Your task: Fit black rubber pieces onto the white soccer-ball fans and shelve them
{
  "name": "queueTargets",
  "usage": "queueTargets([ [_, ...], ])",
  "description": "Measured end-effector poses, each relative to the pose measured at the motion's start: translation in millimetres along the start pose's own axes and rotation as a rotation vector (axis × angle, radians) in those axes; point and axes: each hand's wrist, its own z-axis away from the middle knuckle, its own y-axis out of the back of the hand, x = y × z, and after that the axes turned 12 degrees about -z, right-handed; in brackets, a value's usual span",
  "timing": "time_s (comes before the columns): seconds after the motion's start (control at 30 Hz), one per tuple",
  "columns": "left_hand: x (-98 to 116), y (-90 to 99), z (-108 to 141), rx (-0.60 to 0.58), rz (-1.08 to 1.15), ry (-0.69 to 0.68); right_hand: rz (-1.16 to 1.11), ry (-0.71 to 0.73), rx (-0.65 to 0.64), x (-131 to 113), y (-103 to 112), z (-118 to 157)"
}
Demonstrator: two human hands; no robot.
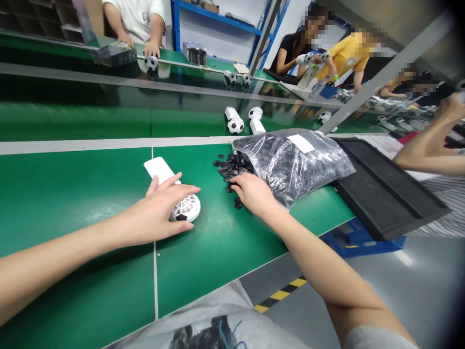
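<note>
A white handheld device (187, 209) with a round, football-patterned head lies on the green table, its flat white handle pointing up and left. My left hand (163, 211) rests over it, fingers spread around the head, thumb at the near side. Small black pieces (232, 167) are heaped at the mouth of a clear plastic bag (298, 162) full of them. My right hand (254, 194) is at the near edge of the heap, fingers bent together and touching the pieces; its fingertips are partly hidden, and what they hold cannot be made out.
Two football-headed devices (235, 125) (256, 125) lie beyond the white strip. A black tray (388, 189) juts past the table's right edge. A person in white (136, 22) works opposite, another person's arm (428, 150) is at the right, and a slanting metal post (363, 82) rises behind the bag.
</note>
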Motion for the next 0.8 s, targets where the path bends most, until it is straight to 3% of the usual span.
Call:
queueTargets([
  [0.13,0,-0.7,4,-0.038,0.049,-0.049,0.016,0.048,0.023,-4,0,3],
  [0.27,0,-2.9,10,0.007,0.113,-0.009,-0.372,0.002,0.063,-11,2,7],
  [0.37,1,-2.6,11,0.005,0.129,-0.047,-0.708,0.012,-0.012,-24,4,11],
  [0.47,1,1.2,11,-0.04,0.148,-0.069,-0.908,0.058,-0.132,-40,4,16],
  [0.63,2,7.0,12,-0.085,0.156,-0.041,-0.934,0.059,-0.231,-59,2,22],
  [0.8,3,5.5,11,-0.075,0.164,-0.041,-0.787,0.229,-0.203,-64,0,23],
])
